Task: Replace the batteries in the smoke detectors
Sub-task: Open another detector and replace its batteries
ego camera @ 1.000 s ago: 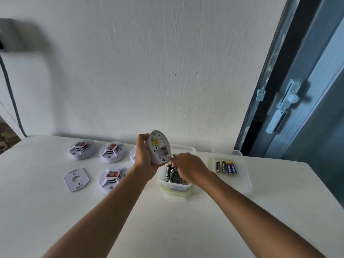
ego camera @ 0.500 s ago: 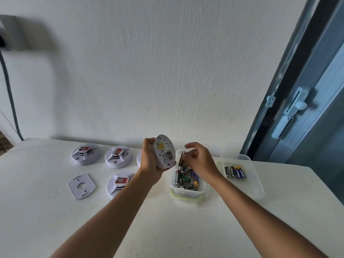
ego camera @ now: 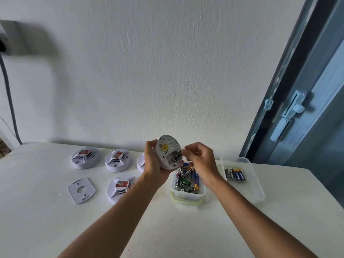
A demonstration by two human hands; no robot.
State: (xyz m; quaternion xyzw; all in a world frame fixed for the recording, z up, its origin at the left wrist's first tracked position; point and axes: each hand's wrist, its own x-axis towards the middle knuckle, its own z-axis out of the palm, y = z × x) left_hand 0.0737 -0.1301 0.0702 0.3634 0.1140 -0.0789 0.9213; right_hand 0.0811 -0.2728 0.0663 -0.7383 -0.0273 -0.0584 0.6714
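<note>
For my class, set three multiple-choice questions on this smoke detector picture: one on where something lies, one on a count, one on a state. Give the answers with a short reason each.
1. Where does the loose mounting plate lie?
A. on the table, left of the detectors
B. in the lidless tub
C. in the person's right hand

2. How many batteries lie in the shallow clear tray at the right?
A. one
B. four
C. nine

3. What is the right hand doing?
A. resting flat on the table
B. pinching a battery at the held detector
C. gripping the door latch

Answers:
1. A, the plate sits flat on the white table, beside the nearest detector.
2. B, four batteries lie side by side there.
3. B, its fingertips pinch a battery at the open back of the smoke detector that the left hand holds.
</note>
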